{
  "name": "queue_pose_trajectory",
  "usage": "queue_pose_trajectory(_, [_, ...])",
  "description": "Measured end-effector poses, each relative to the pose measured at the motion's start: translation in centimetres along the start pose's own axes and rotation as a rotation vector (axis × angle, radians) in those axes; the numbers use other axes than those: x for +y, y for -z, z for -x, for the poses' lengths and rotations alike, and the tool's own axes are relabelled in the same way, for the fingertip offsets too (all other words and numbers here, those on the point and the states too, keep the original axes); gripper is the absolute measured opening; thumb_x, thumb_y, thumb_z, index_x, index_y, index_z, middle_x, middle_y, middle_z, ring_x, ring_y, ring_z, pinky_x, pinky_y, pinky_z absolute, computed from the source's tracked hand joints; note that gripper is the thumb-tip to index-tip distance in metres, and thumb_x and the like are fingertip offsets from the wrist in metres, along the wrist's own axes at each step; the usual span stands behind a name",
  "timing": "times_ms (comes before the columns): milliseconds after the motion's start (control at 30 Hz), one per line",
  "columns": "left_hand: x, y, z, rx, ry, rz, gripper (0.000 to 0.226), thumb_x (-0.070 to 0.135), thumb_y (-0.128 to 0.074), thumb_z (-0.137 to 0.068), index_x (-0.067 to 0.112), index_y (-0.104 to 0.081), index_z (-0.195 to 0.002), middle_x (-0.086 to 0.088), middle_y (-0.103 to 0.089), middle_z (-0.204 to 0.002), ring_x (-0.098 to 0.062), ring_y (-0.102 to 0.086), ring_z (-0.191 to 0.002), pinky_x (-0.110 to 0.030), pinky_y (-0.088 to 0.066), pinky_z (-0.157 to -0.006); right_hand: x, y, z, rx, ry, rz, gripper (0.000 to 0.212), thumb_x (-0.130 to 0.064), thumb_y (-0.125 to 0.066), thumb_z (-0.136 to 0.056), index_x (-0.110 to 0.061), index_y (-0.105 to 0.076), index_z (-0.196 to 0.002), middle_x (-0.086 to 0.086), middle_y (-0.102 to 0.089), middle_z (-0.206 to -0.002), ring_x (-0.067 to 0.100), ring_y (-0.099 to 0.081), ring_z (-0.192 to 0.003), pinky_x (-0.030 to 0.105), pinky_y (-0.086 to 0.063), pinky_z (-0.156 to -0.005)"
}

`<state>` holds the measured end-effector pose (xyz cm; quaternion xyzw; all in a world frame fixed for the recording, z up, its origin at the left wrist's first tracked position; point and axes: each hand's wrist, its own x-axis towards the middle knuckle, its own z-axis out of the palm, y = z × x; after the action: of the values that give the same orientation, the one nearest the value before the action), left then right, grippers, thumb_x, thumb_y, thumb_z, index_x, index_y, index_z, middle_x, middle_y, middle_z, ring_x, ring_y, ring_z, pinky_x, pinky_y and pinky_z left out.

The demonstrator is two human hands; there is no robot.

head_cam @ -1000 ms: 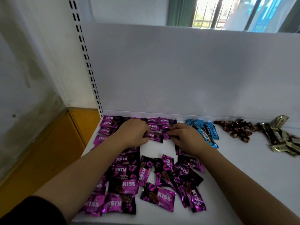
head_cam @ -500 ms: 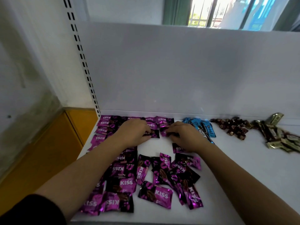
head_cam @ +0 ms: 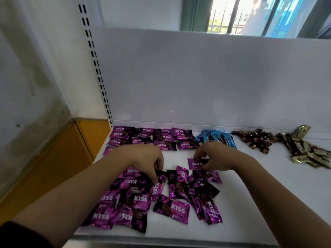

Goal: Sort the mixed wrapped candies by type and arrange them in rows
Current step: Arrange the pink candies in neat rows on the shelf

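Purple KISS candies lie in neat rows (head_cam: pixel 154 136) along the back left of the white shelf (head_cam: pixel 268 185). A loose pile of the same purple candies (head_cam: pixel 161 199) covers the front. My left hand (head_cam: pixel 145 160) reaches down into that pile, its fingertips curled onto a purple candy (head_cam: pixel 157 187). My right hand (head_cam: pixel 213 156) pinches one purple KISS candy (head_cam: pixel 195 163) just above the pile. Blue candies (head_cam: pixel 215 138), dark brown candies (head_cam: pixel 256 140) and gold candies (head_cam: pixel 304 149) sit in groups along the back right.
A white back panel (head_cam: pixel 197 77) rises behind the shelf. A perforated upright (head_cam: pixel 96 68) stands at the back left corner, with an orange ledge (head_cam: pixel 71 149) beyond it. The shelf's front edge (head_cam: pixel 161 238) is close below the pile.
Both hands have drawn back from the rear rows toward the front pile. The right hand now holds a purple candy, and the left hand's fingers have come down on one in the pile.
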<state>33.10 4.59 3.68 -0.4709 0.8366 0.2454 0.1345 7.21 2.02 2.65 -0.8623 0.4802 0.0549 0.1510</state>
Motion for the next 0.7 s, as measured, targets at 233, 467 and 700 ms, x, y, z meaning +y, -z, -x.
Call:
queue_pose_trajectory(233, [-0.2,0.0,0.3,0.068,-0.039,0.252,0.013,0.024,-0.075,-0.083,0.018,-0.067,-0.091,0.004,-0.070,-0.084,-0.010,-0.067,-0.077,-0.026,-0.054,-0.073,-0.6,-0.2,-0.1,-0.021,0.011,-0.071,0.037,-0.029,-0.073,-0.081,-0.031,-0.062,-0.117,-0.012,-0.062,-0.109,0.004,-0.058,-0.099,0.022,-0.050,-0.088])
queue_pose_trajectory(467, [-1.2,1.1,0.7,0.302,0.018,0.540,0.011,0.021,-0.071,-0.087,0.016,-0.065,-0.094,0.002,-0.073,-0.083,-0.002,-0.067,-0.071,-0.018,-0.049,-0.070,-0.3,-0.2,0.3,0.020,-0.006,-0.117,0.039,-0.027,-0.073,-0.081,-0.030,-0.061,-0.117,-0.010,-0.061,-0.107,0.006,-0.059,-0.096,0.026,-0.053,-0.088])
queue_pose_trajectory(700, [-1.5,0.1,-0.5,0.486,0.166,0.313,0.022,0.024,-0.067,-0.087,0.027,-0.059,-0.107,-0.004,-0.067,-0.096,-0.020,-0.065,-0.085,-0.030,-0.053,-0.071,-0.3,-0.5,0.2,0.131,0.013,-0.104,0.035,-0.025,-0.071,-0.084,-0.030,-0.065,-0.117,-0.012,-0.062,-0.114,0.005,-0.058,-0.101,0.023,-0.049,-0.091])
